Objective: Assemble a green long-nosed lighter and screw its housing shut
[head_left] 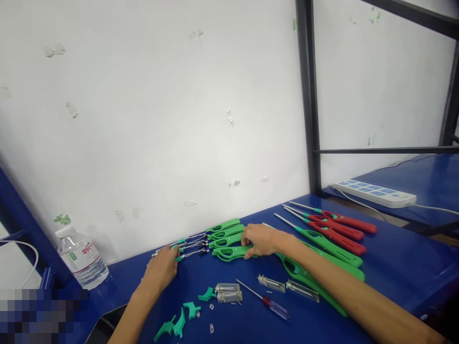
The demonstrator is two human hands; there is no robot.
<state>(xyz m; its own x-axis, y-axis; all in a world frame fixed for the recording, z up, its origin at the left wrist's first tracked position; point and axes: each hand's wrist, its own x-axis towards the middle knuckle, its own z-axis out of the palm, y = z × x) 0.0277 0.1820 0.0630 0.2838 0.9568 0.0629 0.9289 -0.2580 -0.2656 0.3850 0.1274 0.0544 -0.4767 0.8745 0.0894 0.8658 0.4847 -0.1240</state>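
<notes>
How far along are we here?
Looks partway. Apparently done: the red lighters, whole with metal tubes on. In hand: left hand at the slim metal pieces, right hand at the green casings. Seemingly left: teal triggers and clear tanks, lying loose.

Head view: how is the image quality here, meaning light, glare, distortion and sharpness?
Head view: brightest patch mid-wall, dimmer toward the corners; wide-angle stretch, with the forearms splayed at the lower edge; soft overall, so the bottle label's small print is unreadable; lower left corner pixelated into blocks; screwdriver outline still clear against the blue tabletop.
</notes>
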